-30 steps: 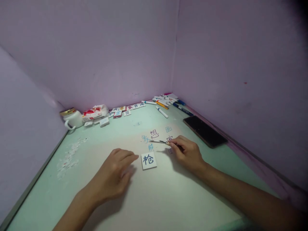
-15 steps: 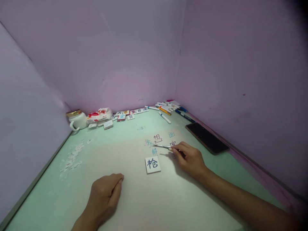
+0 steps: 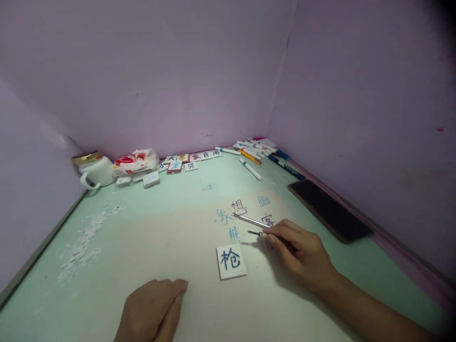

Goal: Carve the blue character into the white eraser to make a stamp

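My right hand (image 3: 302,251) pinches slim metal tweezers (image 3: 253,221) whose two prongs stand apart. Their tips hover by small characters written on the table, purple, blue and dark, with one prong near the purple character (image 3: 238,206). A light blue character (image 3: 223,216) lies just left of that prong. Below them sits a white square tile (image 3: 231,261) bearing a dark blue character, between my hands and touched by neither. My left hand (image 3: 151,308) rests closed on the table, thumb pressed against the curled index finger; its palm is hidden.
White scraps (image 3: 83,242) are scattered on the left of the pale green table (image 3: 171,199). Along the back stand a white mug (image 3: 98,172) with a gold lid, a tissue pack (image 3: 135,162) and several character tiles (image 3: 191,166). Markers (image 3: 250,169) and a phone (image 3: 329,209) lie right.
The view has shifted, so the table things appear larger and lower. The tweezers' tips have moved from the light blue character toward the purple one, and the prongs have spread apart.
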### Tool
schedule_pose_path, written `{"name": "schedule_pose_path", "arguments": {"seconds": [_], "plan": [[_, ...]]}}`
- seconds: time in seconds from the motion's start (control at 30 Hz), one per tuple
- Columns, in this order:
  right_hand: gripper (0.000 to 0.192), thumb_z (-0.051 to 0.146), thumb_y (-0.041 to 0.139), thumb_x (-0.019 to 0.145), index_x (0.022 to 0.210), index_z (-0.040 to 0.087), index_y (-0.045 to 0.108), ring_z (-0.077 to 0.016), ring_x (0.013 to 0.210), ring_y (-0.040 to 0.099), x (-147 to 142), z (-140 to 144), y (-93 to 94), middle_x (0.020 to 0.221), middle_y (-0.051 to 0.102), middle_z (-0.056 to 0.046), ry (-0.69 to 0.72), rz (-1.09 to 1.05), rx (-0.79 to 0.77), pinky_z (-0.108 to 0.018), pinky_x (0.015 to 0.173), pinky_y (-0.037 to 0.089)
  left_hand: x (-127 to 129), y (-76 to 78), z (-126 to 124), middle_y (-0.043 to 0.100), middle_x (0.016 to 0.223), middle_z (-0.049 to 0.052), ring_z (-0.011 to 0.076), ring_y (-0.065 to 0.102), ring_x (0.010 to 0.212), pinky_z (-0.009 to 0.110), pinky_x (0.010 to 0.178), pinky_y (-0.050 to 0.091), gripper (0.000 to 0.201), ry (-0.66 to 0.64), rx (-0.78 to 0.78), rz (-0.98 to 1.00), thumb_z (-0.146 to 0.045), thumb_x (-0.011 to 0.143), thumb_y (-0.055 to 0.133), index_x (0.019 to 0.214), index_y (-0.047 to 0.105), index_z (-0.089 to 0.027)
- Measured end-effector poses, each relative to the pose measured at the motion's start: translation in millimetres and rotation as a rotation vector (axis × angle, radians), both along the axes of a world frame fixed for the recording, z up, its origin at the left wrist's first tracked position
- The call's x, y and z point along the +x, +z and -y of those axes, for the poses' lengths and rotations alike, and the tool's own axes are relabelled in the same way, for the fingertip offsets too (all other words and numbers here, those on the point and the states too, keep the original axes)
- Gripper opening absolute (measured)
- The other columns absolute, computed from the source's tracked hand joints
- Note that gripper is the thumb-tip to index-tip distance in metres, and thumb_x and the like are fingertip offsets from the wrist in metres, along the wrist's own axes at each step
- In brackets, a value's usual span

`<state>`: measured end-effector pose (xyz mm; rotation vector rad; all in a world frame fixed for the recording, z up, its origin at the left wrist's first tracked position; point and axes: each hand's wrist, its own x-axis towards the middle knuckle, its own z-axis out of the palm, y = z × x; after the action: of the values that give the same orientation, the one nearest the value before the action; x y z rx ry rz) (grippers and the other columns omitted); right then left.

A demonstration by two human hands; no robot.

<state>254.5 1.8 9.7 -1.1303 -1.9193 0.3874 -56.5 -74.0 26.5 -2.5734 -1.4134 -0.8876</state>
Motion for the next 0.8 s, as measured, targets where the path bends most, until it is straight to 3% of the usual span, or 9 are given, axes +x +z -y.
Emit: {"name": "schedule_pose_path", "arguments": {"seconds": [0.43,0.7,0.8], "plan": [[0.015,0.017,0.054,0.088,0.092,0.015,0.068,-0.0132,0.061,0.059,-2,0,1.1,0.074,0.064,-0.004,0.022,0.069,0.075,-0.026,0.054,0.044,5,1.1,-5,0.069,0.076,0.002,0.0170,0.066,0.065,0.027,0.055,0.049,0.019,-0.093,-0.079,0.068,-0.012,0.088,0.045,0.102,0.054,-0.020],[0.016,0.020,0.054,0.087,0.090,0.017,0.069,-0.0132,0.059,0.057,-3,0,-2.3,0.073,0.064,-0.004,-0.024,0.154,0.126,-0.026,0.054,0.042,25,-4.2,6,0.050,0.057,0.001,0.0177,0.047,0.049,0.031,0.047,0.036,0.018,-0.074,-0.021,-0.135,-0.012,0.082,0.043,0.067,0.046,-0.022],[0.016,0.022,0.055,0.086,0.088,0.018,0.070,-0.0137,0.059,0.057,-4,1,-2.5,0.072,0.064,-0.004,-0.035,0.162,0.135,-0.026,0.055,0.043,28,1.3,3,0.052,0.059,0.001,0.0176,0.051,0.050,0.031,0.048,0.039,0.018,-0.015,-0.154,-0.125,-0.015,0.083,0.042,0.067,0.046,-0.022]]}}
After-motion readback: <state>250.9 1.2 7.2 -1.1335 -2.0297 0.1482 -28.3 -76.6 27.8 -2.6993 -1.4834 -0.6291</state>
